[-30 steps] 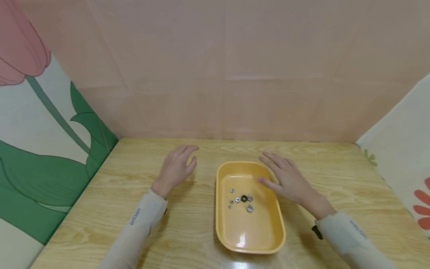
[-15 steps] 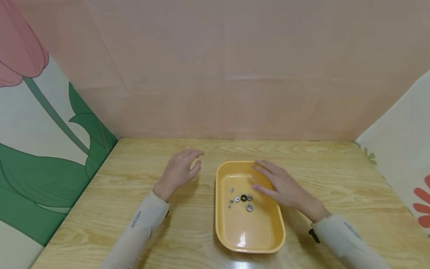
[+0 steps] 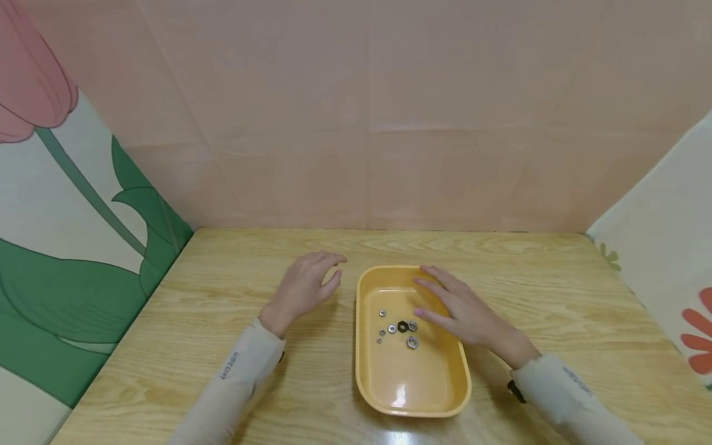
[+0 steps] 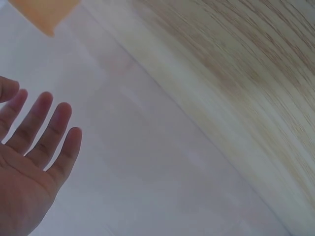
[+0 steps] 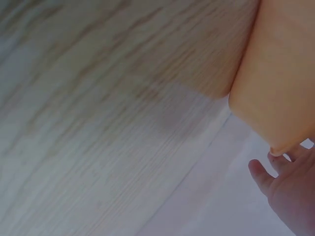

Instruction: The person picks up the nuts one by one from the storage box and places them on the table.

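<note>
- Tray (image 3: 411,386), yellow and upright, is standing on the wooden table (image 3: 211,296), slightly right of the head view's middle.
- Six silver nuts (image 3: 412,342) and a black nut (image 3: 403,326) are lying on its floor, the black one sitting close beside a silver one.
- The left hand (image 3: 303,287) is hovering left of it, apart from it, the fingers relaxed and slightly bent.
- The right hand (image 3: 467,312) is hanging over its right side, the fingers loosely spread; the views are leaving any touch unclear.
- A pinkish sheet (image 3: 367,111) is hanging behind.

L-wrist cam: tray (image 4: 47,14) cut off.
</note>
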Action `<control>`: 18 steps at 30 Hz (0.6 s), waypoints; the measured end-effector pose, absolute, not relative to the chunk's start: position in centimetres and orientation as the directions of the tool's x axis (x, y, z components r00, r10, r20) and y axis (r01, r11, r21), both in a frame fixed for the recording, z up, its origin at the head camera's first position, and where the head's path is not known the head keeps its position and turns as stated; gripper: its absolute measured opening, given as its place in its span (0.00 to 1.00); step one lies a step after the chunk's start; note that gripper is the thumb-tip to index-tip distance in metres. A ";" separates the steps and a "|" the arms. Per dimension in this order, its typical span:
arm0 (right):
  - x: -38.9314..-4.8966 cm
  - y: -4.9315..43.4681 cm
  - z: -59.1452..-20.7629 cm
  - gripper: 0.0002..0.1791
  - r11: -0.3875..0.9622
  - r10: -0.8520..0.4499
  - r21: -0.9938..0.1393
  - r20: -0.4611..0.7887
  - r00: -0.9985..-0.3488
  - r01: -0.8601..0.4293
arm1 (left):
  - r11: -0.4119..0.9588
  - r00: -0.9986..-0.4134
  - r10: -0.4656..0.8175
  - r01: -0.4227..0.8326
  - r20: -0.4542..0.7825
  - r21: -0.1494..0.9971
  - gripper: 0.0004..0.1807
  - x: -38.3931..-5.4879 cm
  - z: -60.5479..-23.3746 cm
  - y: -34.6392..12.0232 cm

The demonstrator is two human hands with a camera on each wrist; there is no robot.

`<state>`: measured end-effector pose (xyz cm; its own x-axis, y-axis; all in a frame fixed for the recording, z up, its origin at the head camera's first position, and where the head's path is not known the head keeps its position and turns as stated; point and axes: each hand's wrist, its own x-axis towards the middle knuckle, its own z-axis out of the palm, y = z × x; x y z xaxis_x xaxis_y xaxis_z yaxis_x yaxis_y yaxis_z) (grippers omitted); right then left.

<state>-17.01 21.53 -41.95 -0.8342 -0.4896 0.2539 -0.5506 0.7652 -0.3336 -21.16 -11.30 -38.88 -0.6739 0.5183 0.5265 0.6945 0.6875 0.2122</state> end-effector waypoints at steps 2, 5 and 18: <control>-17.0 21.5 -42.0 0.34 0.769 -0.486 -0.333 0.251 -0.837 -0.546 | 0.679 -0.669 0.526 0.702 0.525 0.215 0.14 -21.1 -38.9 -11.1; -17.0 21.4 -42.1 0.34 0.774 -0.481 -0.332 0.246 -0.841 -0.539 | 0.664 -0.657 0.539 0.716 0.527 0.212 0.13 -21.0 -38.9 -10.8; -17.1 21.3 -42.3 0.33 0.760 -0.482 -0.340 0.278 -0.831 -0.555 | 0.606 -0.625 0.610 0.764 0.486 0.222 0.13 -20.3 -38.9 -9.1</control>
<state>-17.13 21.29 -42.30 -0.8308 -0.4824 0.2777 -0.5546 0.7596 -0.3397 -20.29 -9.14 -38.86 -0.6251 0.6105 0.4864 0.7642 0.6056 0.2220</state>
